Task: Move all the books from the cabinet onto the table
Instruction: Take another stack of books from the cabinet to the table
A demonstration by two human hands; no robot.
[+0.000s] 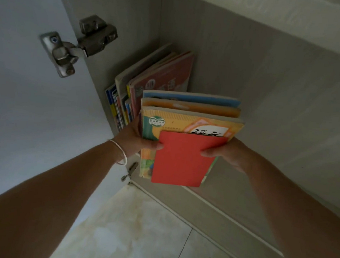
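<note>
Head view into an open cabinet (pixel 252 74). Both hands hold a stack of books (pixel 190 118) clear of the shelf, in front of the cabinet opening. The left hand (pixel 132 138) grips the stack's left edge, thumb pressed on the cover of the red book (pixel 183 158) lying on top, the other fingers hidden beneath; the right hand (pixel 228 154) grips the right edge likewise, thumb on top, remaining fingers out of sight under the stack. Between the two thumbs the red book sits squarely, its long axis running toward the wearer; below it lies a yellow-covered textbook (pixel 188 124), with at least two further books under that, fanned away from the fingers. The remaining books (pixel 148 81) stand upright on the shelf beyond and to the left of the left fingertips, leaning against the cabinet's left wall, spines toward the opening; the left hand is the nearer to them. A door hinge (pixel 77 44) is fixed to the open door (pixel 15 74) at upper left; tiled floor (pixel 135 228) shows below. The table is not in view; judged from this, the held stack must be carried there, and the upright row is yet to be fetched
</note>
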